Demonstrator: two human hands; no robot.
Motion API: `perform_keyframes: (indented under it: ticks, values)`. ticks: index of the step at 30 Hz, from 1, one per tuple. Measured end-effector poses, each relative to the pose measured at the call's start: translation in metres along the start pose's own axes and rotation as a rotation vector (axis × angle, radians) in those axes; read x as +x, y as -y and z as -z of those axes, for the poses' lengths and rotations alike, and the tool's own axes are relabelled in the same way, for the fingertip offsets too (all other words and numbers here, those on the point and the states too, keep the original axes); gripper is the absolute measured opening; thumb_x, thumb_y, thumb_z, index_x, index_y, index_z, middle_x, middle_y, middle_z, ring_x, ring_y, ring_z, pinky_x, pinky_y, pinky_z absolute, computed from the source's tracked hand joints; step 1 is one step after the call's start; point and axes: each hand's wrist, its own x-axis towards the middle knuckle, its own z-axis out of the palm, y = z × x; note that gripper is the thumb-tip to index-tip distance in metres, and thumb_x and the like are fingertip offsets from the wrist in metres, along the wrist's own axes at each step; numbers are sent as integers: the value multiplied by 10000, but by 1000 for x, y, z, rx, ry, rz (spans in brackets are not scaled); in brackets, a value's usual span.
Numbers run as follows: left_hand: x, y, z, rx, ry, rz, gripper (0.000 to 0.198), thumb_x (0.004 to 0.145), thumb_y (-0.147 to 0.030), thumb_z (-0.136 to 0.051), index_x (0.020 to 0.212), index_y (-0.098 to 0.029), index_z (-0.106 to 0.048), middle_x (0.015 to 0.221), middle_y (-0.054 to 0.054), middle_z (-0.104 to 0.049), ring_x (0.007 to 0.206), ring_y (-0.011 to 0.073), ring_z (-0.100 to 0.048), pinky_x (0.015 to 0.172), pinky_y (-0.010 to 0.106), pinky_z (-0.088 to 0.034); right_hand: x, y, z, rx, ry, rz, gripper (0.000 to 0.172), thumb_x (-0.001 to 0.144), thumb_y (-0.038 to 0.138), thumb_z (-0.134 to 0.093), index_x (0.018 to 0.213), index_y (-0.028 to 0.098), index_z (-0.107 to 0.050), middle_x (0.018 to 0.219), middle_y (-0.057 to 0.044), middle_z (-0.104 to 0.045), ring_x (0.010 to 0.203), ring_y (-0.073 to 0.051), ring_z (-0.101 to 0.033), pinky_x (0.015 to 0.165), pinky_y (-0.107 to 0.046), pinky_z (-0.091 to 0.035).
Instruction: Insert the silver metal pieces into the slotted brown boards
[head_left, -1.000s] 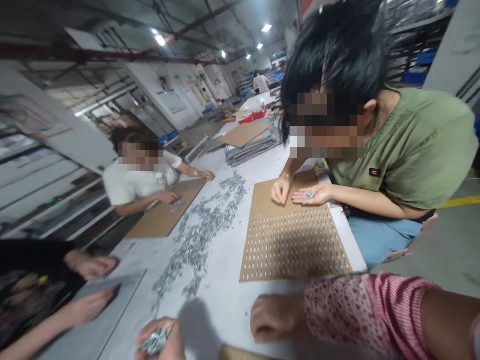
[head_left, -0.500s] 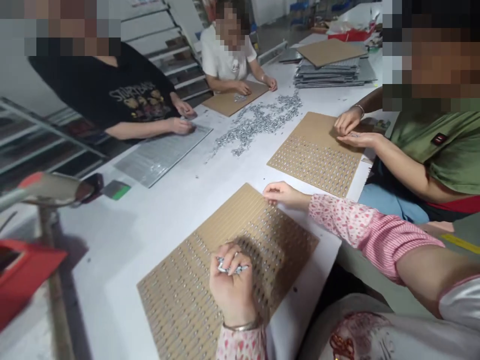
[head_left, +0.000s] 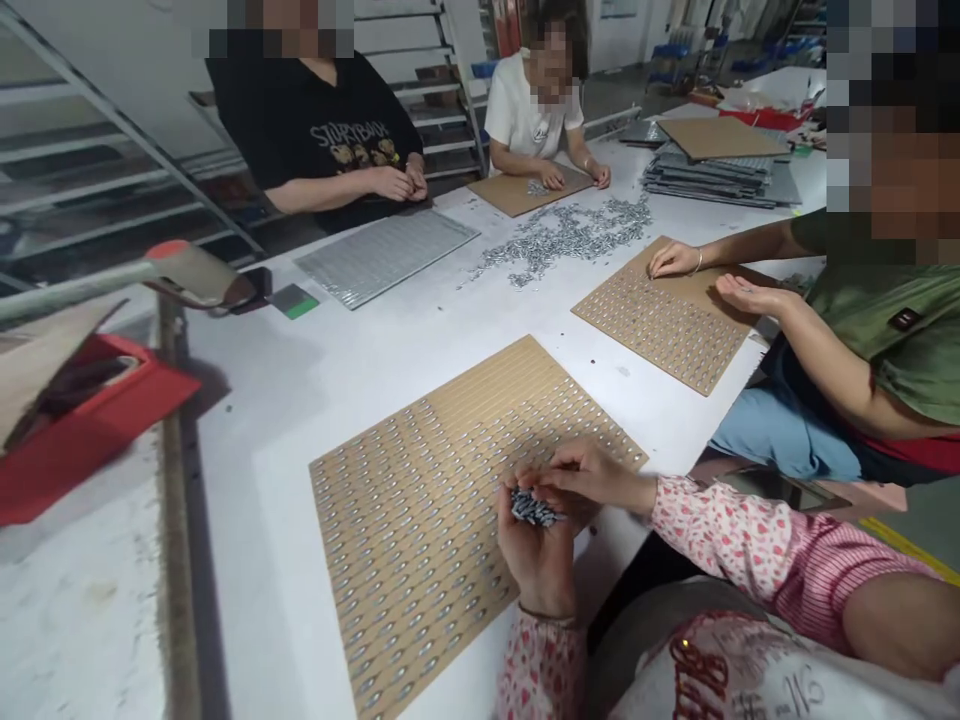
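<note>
My left hand (head_left: 536,555) is cupped, palm up, around a small heap of little metal parts (head_left: 532,508) over the near right part of a brown perforated board (head_left: 420,480). My right hand (head_left: 589,475) reaches in from the right, fingertips pinched over that heap. Most of the board's holes carry a metal part.
A loose pile of metal parts (head_left: 566,235) lies mid-table. Three other people sit round the white table (head_left: 315,370), each at a board or a grey tray (head_left: 386,255). A red bin (head_left: 90,420) and a pole stand at the left. Stacked grey trays (head_left: 712,175) sit far right.
The view has swung down from the far table to my own board. My right hand has come back from the board's far edge to the parts in my left hand.
</note>
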Motion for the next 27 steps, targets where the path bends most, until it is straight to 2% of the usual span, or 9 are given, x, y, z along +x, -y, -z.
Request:
perform_keyframes:
  ticks: [3,6,9,14,17,20,24,27]
  values:
    - [12,4,-10,26,7,10,265,974,-150,-348,827,-160,-568,763,1,-623,714,56,-620,613,118,-494,8,8,7,127,14,-113,417,771,539,-665,659,139,-626,599,10,-556,581,-103,-490,533,-225,-347]
    - [26,5,-20,-7,30,3,248,968,-126,-352,847,-153,-566,783,7,-616,713,49,-611,578,100,-469,18,19,11,185,10,-135,413,768,544,-662,670,146,-604,628,-5,-591,604,-119,-522,546,-236,-386]
    - [37,-2,-27,-35,65,-26,245,962,-85,-340,854,-152,-550,783,0,-602,695,38,-596,583,90,-457,29,26,11,88,-42,-45,383,801,525,-636,742,147,-628,671,-8,-596,622,-114,-513,549,-229,-387]
    - [40,-27,-27,-114,156,-96,263,953,-58,-312,856,-155,-536,737,-20,-578,643,40,-568,663,135,-483,42,36,11,-80,-90,111,334,878,468,-569,819,147,-640,709,-1,-574,584,-84,-451,528,-215,-356]
    - [40,-38,-24,-161,42,-150,317,980,-143,-280,822,-163,-554,732,-4,-596,673,76,-590,701,212,-504,43,43,11,-203,25,213,283,875,422,-600,821,148,-649,736,-6,-589,609,-86,-482,552,-211,-381]
    - [41,-40,-22,-194,-107,-126,358,989,-206,-292,781,-171,-581,739,11,-632,737,116,-616,747,273,-510,42,48,9,-380,201,308,244,863,396,-635,884,155,-660,768,-14,-607,660,-101,-531,608,-218,-422]
    - [43,-33,-19,-207,-130,-62,354,978,-232,-330,782,-171,-619,773,12,-670,800,127,-632,816,288,-503,41,47,5,-625,314,384,236,910,381,-575,932,158,-646,847,-51,-612,800,-146,-564,732,-258,-450]
    - [45,-25,-15,-170,-106,-79,367,972,-213,-319,797,-164,-638,804,24,-677,836,132,-637,850,297,-501,41,46,6,-680,372,374,219,954,313,-496,897,155,-637,868,-67,-609,830,-155,-563,759,-270,-449]
